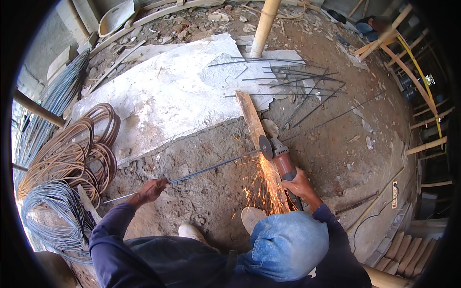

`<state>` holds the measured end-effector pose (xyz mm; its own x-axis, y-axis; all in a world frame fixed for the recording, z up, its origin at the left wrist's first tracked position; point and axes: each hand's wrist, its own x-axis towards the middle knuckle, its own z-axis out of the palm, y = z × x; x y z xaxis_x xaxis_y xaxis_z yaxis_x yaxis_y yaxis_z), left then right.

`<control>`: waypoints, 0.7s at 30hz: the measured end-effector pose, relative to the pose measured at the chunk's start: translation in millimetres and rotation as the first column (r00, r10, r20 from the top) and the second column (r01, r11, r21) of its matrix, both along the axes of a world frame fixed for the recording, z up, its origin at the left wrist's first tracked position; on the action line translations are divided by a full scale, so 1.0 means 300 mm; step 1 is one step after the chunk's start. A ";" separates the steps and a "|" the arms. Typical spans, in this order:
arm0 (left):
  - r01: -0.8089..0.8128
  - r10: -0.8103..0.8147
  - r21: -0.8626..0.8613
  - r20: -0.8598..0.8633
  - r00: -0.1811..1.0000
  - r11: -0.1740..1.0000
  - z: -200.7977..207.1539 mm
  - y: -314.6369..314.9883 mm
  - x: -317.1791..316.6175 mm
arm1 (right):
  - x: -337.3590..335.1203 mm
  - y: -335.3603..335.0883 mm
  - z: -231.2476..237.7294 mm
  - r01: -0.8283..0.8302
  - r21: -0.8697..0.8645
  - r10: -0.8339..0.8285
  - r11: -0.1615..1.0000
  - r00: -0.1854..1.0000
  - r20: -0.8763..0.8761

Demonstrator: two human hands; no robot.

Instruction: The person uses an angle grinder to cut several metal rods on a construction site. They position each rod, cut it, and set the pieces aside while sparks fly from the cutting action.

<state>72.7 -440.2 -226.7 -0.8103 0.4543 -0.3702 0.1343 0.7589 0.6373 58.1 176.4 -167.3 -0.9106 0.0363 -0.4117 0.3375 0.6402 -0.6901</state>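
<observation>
Just left of the left fingers (161, 183) lies a coil of rusty rods (91, 144), with a grey wire coil (72, 204) left of them and a little nearer the body. Beyond the rusty coil, farther ahead of those fingers, runs a bundle of long bars (53, 105). Straight ahead of them spreads a dirty white sheet (158, 91); farther off, to their left, leans a pale trough (115, 19). A bamboo post (265, 26) stands well ahead of the right fingers (292, 184). Far to their right are a yellow strip (416, 69) and, nearer the body, curved tiles (403, 254).
</observation>
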 end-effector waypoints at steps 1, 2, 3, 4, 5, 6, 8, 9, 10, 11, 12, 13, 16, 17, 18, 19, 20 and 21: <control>-0.002 0.002 -0.011 0.002 1.000 1.000 0.001 0.001 0.000 | -0.001 -0.007 0.008 0.012 0.015 -0.012 1.000 1.000 0.017; -0.002 0.002 -0.021 0.004 1.000 1.000 0.001 0.001 0.001 | -0.003 -0.013 0.014 0.017 0.020 -0.017 1.000 1.000 0.020; -0.006 0.006 -0.032 0.008 1.000 0.999 -0.001 0.001 0.002 | -0.002 -0.018 0.017 0.040 -0.009 -0.040 0.999 0.999 0.035; -0.008 0.009 -0.042 0.012 1.000 0.999 -0.003 0.000 0.002 | -0.001 -0.021 0.019 0.057 -0.048 -0.055 0.997 0.998 0.037; -0.009 0.010 -0.049 0.026 1.000 0.999 -0.006 -0.002 0.003 | -0.002 -0.021 0.019 0.069 -0.083 -0.065 0.994 0.997 0.049; -0.011 0.012 -0.041 0.033 0.999 0.999 -0.009 -0.004 0.002 | -0.005 -0.020 0.018 0.037 -0.060 -0.036 0.998 0.999 0.013; -0.013 0.015 -0.021 0.075 0.997 1.000 -0.016 -0.009 -0.001 | -0.013 -0.012 0.016 -0.004 0.034 0.004 0.999 1.000 -0.006; -0.010 0.012 -0.019 0.068 0.998 1.000 -0.019 -0.010 -0.002 | -0.014 -0.010 0.015 -0.013 0.019 0.013 1.000 1.000 0.001; -0.014 0.015 -0.019 0.068 0.998 1.000 -0.021 -0.010 -0.001 | -0.015 -0.009 0.013 0.006 0.040 -0.007 0.999 0.999 0.036; -0.013 0.015 -0.020 0.076 0.997 1.000 -0.022 -0.010 -0.002 | -0.017 -0.009 0.011 0.008 0.046 -0.011 0.999 0.998 0.057; -0.014 0.014 -0.010 0.064 0.998 1.000 -0.022 -0.009 -0.002 | -0.016 -0.009 0.009 0.017 0.040 -0.019 0.999 0.999 0.042; -0.011 0.011 -0.001 0.060 0.998 1.000 -0.021 -0.010 -0.003 | -0.017 -0.012 0.005 0.010 0.018 -0.010 1.000 1.000 0.012; -0.010 0.010 -0.012 0.061 0.998 1.000 -0.016 -0.010 -0.002 | -0.016 -0.016 -0.008 0.035 0.029 -0.034 0.999 0.999 -0.005; -0.004 0.005 -0.013 0.058 0.998 1.000 -0.016 -0.010 -0.001 | -0.015 -0.015 -0.012 0.055 0.052 -0.055 0.997 0.998 -0.002; -0.002 0.003 -0.027 0.051 0.999 1.000 -0.016 -0.010 0.000 | -0.014 -0.013 -0.017 0.044 0.001 -0.044 0.999 0.999 0.018; 0.007 -0.006 -0.031 0.037 0.999 0.999 -0.018 -0.009 0.001 | -0.014 -0.009 -0.019 0.038 -0.044 -0.036 0.998 0.999 0.035; 0.024 -0.023 -0.036 0.024 0.999 0.999 -0.021 -0.007 0.000 | -0.013 -0.005 -0.023 0.058 -0.057 -0.053 0.997 0.994 0.096; 0.014 -0.013 -0.035 0.028 1.000 0.999 -0.024 -0.005 0.001 | -0.012 -0.002 -0.026 0.024 -0.023 -0.023 0.999 0.999 0.030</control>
<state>73.0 -441.8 -234.0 -0.7932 0.4512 -0.4089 0.1271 0.7794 0.6136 54.4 175.9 -175.0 -0.8969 0.0477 -0.4397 0.3731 0.6154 -0.6944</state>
